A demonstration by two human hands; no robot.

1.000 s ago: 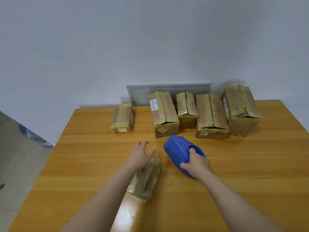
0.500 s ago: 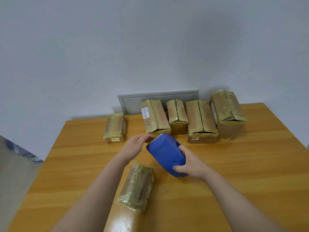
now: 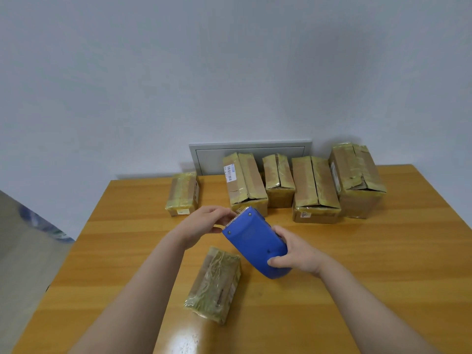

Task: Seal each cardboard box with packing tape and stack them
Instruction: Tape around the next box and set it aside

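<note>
My right hand grips a blue tape dispenser, held above the wooden table with its toothed cutter pointing up and left. My left hand pinches at the cutter end, where the tape end sits. Below the dispenser lies a small cardboard box wrapped in yellowish tape, touched by neither hand. Along the table's far edge stand several taped boxes: a small one at the left, then a labelled box, a narrow box, a wide box and a tall box.
A grey wall panel sits behind the row of boxes. The table's left edge drops to a grey floor. Bare tabletop lies at the right and in front of me.
My right hand lifted and turned the dispenser so its cutter faces up-left. My left hand left the small box and came to pinch at the cutter end. My view tilted up.
</note>
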